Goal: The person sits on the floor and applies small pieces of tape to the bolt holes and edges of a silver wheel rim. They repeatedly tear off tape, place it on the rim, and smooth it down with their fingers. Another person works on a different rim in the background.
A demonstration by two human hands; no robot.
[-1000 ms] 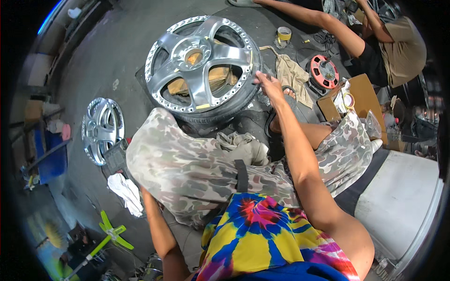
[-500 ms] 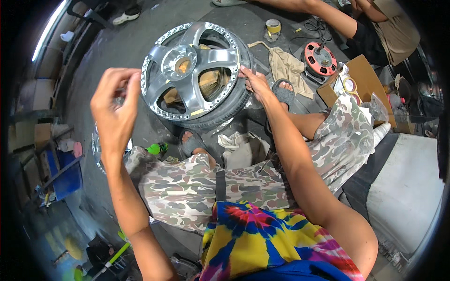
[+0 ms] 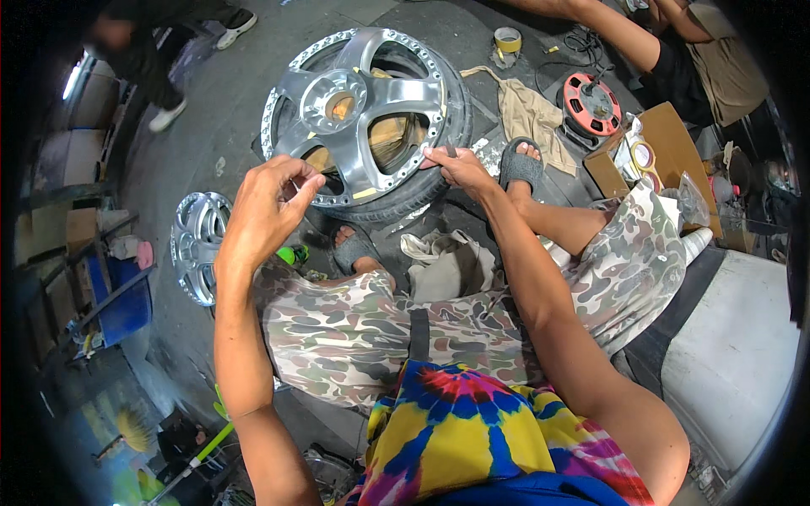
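Observation:
A silver five-spoke wheel rim (image 3: 361,156) lies tilted face up on a black tyre (image 3: 403,208), with small holes round its edge and bits of yellow tape on it. My right hand (image 3: 462,169) is closed at the rim's lower right edge, a small dark strip sticking up between its fingers. Beside the lower left edge of the rim hovers my left hand (image 3: 268,207), its fingers curled in toward the thumb. Whatever the left fingers hold, if anything, is hidden. Brown cardboard-like material (image 3: 390,139) shows through the spokes.
A second silver wheel (image 3: 196,249) lies at the left. On the right are a beige cloth (image 3: 533,118), a red cable reel (image 3: 592,105) and an open cardboard box (image 3: 671,139). A yellow tape roll (image 3: 507,39) sits behind. Another person's legs (image 3: 156,55) stand far left; someone sits far right.
My left hand has come right and down, close to the rim's lower left edge. My right hand stays at the rim's edge. A person's legs have appeared at the far left.

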